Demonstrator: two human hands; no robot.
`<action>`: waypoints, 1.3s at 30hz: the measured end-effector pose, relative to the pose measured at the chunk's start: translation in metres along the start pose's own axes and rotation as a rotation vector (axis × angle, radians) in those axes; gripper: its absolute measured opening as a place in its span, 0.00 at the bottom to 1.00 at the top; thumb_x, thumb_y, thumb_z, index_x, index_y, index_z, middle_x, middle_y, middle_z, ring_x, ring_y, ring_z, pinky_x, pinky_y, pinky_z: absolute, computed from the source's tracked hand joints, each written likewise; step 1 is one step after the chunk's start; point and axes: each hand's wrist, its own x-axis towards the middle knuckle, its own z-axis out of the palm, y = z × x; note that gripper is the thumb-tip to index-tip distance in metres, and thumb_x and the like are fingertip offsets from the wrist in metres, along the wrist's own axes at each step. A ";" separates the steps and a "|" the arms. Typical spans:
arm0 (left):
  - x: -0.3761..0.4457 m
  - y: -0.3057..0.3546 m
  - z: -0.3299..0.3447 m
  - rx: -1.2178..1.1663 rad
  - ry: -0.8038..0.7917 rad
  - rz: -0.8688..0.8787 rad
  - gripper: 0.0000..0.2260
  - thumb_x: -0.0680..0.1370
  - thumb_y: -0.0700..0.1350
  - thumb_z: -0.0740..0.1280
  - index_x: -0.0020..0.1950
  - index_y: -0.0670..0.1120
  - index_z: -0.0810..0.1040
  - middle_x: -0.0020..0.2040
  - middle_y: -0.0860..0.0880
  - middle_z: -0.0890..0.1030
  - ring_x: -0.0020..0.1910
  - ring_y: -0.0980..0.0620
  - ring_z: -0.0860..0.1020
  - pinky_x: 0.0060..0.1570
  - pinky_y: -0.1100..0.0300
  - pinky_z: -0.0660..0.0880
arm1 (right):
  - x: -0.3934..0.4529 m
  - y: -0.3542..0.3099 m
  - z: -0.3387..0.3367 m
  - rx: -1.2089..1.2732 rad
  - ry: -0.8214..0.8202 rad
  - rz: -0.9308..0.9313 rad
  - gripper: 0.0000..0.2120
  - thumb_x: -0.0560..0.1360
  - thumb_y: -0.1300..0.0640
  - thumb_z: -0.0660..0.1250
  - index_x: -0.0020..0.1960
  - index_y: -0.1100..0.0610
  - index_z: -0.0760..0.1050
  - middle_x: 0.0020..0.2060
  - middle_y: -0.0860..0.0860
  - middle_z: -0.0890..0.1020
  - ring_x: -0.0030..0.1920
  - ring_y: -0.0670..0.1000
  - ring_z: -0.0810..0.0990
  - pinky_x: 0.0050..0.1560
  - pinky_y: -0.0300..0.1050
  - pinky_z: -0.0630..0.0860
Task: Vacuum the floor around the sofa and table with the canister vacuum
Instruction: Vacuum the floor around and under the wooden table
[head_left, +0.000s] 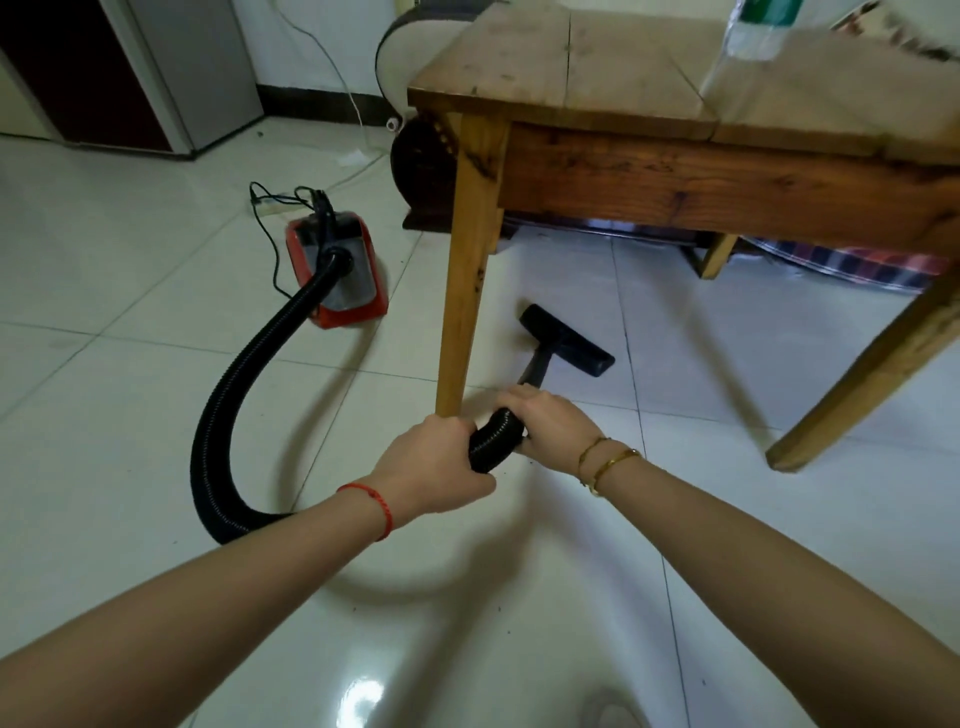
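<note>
1. Down at the centre of the view, both hands are wrapped around the black ribbed hose (496, 434). Left hand (434, 467) curls round it from the 9 o'clock side, right hand (550, 418) clamps it from the 3 o'clock side, right where the hose meets the rigid tube.
2. Floor nozzle (566, 340) sits flat on the white tiled floor (156, 364) at about 1 o'clock from the hands, under the table edge, just beside the near wooden leg (465, 270).
3. Hose loops off to 8 o'clock, then swings back up to the red canister vacuum (337, 275), which is parked at 11 o'clock, well apart from the table (571, 67).
4. Power cord and a white power strip (272, 205) lie just past the canister.
5. Sofa (415, 130), rounded arm and dark base, is at 12 o'clock behind the table.
6. Clear plastic bottle (748, 47) stands on the table top toward 2 o'clock, pretty blurry.
7. Red string bracelet on the left wrist, gold bangles on the right.
</note>
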 end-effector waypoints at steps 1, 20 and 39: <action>-0.008 -0.002 -0.004 0.025 -0.007 0.005 0.09 0.69 0.48 0.68 0.46 0.47 0.75 0.36 0.49 0.78 0.29 0.51 0.76 0.28 0.60 0.74 | -0.004 -0.008 0.000 0.009 0.007 0.006 0.17 0.72 0.57 0.72 0.59 0.53 0.73 0.55 0.52 0.78 0.54 0.53 0.77 0.57 0.45 0.75; -0.028 -0.039 -0.021 0.341 0.034 0.097 0.09 0.71 0.49 0.65 0.48 0.53 0.69 0.36 0.52 0.73 0.35 0.50 0.74 0.29 0.61 0.65 | -0.002 -0.032 0.023 -0.120 0.020 -0.008 0.14 0.74 0.55 0.69 0.57 0.56 0.70 0.53 0.53 0.77 0.50 0.54 0.79 0.48 0.43 0.78; 0.119 0.087 0.076 0.312 0.030 0.313 0.11 0.73 0.45 0.64 0.55 0.47 0.72 0.45 0.46 0.78 0.37 0.46 0.72 0.35 0.58 0.65 | -0.060 0.154 0.011 -0.205 0.043 0.350 0.18 0.75 0.55 0.68 0.61 0.60 0.69 0.61 0.58 0.74 0.52 0.59 0.78 0.49 0.51 0.80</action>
